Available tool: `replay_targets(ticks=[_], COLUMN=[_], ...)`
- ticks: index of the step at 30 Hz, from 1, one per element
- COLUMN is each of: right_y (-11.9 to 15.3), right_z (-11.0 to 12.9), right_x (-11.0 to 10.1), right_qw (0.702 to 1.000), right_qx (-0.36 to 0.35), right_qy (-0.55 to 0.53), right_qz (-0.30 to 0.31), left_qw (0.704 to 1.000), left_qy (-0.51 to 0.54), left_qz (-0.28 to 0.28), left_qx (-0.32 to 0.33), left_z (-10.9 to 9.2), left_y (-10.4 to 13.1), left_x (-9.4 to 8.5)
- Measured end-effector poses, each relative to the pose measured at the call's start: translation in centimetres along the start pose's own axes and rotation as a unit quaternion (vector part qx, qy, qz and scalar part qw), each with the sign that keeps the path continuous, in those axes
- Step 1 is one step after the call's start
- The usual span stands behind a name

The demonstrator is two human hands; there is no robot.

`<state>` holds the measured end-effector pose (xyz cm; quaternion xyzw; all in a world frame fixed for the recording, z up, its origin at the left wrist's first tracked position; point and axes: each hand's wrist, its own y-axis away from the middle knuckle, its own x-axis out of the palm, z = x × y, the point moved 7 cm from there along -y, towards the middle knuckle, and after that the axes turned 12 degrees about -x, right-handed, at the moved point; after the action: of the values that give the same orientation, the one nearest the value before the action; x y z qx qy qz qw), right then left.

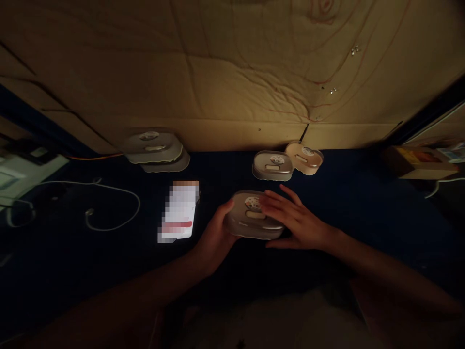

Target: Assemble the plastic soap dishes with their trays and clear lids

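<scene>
A greyish oval plastic box (240, 220) with a see-through lid, a round printed sticker and a pale oblong piece on top is held above the dark blue surface. My left hand (220, 230) grips its left end, thumb on the upper rim and the other fingers hidden beneath. At the right end is my right hand (296, 215), its fingers apart and reaching over the lid, partly covering the sticker. Just beyond stand a similar grey box (272, 172) and a beige one (310, 167), side by side and touching.
More grey boxes (156, 150) are stacked at the back left. A lit phone (178, 213), its screen blurred, lies left of my hands. A white cable (119, 227) loops farther left. Cardboard (225, 97) rises behind; an open carton (425, 165) stands at the right.
</scene>
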<state>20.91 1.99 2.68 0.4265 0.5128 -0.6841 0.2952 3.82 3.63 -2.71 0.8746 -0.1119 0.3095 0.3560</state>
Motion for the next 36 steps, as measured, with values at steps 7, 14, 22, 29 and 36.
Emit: replay_targets(ticks=[7, 14, 22, 29, 36], right_y=[-3.4, -8.9, -9.9, -2.1, 9.3], right_z=[-1.2, -7.8, -10.7, -14.0, -18.0], right_x=[-1.2, 0.8, 4.0, -3.5, -5.2], right_qw=[0.982, 0.980, 0.982, 0.956, 0.914], right_qx=[-0.097, -0.023, 0.052, 0.208, 0.362], right_qy=[0.164, 0.191, 0.169, 0.203, 0.185], right_qz=[0.004, 0.050, 0.068, -0.045, -0.004], left_qw=[0.995, 0.995, 0.998, 0.996, 0.994], left_qy=[0.038, 0.037, -0.045, -0.082, -0.105], left_qz=[-0.016, -0.076, -0.034, -0.036, -0.037], left_qx=[0.090, 0.061, 0.024, 0.028, 0.017], left_z=[-2.6, -3.4, -1.4, -1.4, -1.1], left_y=[0.7, 1.1, 0.1, 0.2, -0.1], left_x=[0.0, -0.3, -0.5, -0.6, -0.6])
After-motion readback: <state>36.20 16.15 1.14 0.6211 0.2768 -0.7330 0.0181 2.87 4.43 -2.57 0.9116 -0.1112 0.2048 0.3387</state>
